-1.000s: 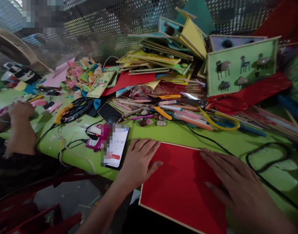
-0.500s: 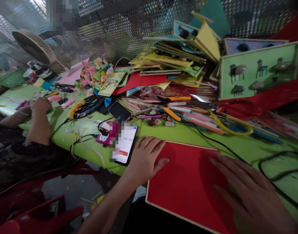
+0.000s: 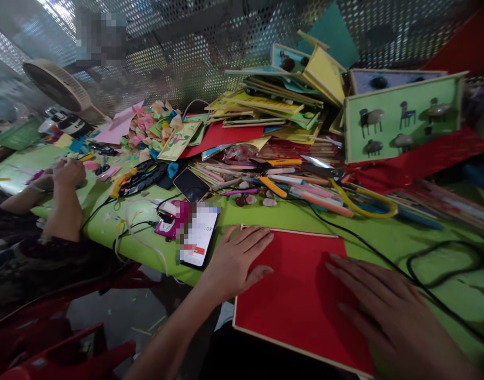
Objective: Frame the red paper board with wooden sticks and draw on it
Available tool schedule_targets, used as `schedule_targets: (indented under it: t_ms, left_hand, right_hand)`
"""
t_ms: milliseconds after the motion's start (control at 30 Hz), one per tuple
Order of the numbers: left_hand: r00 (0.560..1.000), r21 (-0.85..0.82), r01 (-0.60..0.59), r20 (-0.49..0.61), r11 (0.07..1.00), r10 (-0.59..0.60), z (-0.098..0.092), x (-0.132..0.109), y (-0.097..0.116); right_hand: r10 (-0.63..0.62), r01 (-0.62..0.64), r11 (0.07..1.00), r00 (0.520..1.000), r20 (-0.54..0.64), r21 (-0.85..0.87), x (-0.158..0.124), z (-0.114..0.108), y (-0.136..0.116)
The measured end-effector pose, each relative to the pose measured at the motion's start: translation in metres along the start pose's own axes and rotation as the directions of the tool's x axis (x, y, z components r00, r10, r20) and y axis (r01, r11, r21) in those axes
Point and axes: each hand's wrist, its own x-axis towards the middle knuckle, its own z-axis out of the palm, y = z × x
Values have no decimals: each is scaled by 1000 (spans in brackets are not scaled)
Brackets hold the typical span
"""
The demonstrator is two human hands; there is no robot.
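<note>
1. Red-faced board (image 3: 297, 295) with a pale wooden rim lay flat on the green table (image 3: 384, 232), right in front of the person. Its near side seemed to overhang the table's edge.
2. The left hand (image 3: 236, 261) rested palm down on the board's far left corner, fingers straight and spread, gripping nothing. Its heel sat off the board, just beside the phone (image 3: 198, 240).
3. The right hand (image 3: 388, 311) lay flat on the board's right part, fingers loosely splayed and pointing left, closed on nothing.
4. So the board sat under both hands, with bare red between them. Its right end was hidden under the right hand, so the long axis probably ran left to right, though that was hard to confirm.
5. A black cable (image 3: 424, 279) curved just beyond the right hand, and a co-worker's hand (image 3: 67, 171) rested well apart at the left.
</note>
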Motion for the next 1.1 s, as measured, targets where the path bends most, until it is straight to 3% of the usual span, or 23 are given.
schedule_targets:
  t_ms: [433, 567, 767, 933, 1100]
  left_hand:
    - [999, -63, 33, -38, 997, -36, -3, 4, 2]
    - [988, -64, 28, -147, 998, -37, -3, 0, 2]
    - [934, -59, 100, -337, 993, -114, 4, -4, 1]
    - [935, -57, 91, -338, 994, -105, 8, -5, 0]
    - [950, -40, 89, -296, 995, -97, 10, -5, 0]
  right_hand:
    - [15, -15, 999, 1000, 14, 34, 2, 0, 2]
    - [19, -19, 1000, 1000, -3, 6, 7, -4, 3]
    - [-39, 40, 996, 999, 10, -74, 37, -10, -9]
    - [-39, 44, 994, 998, 57, -103, 59, -1, -15]
    - [1, 9, 996, 995, 103, -94, 61, 9, -14]
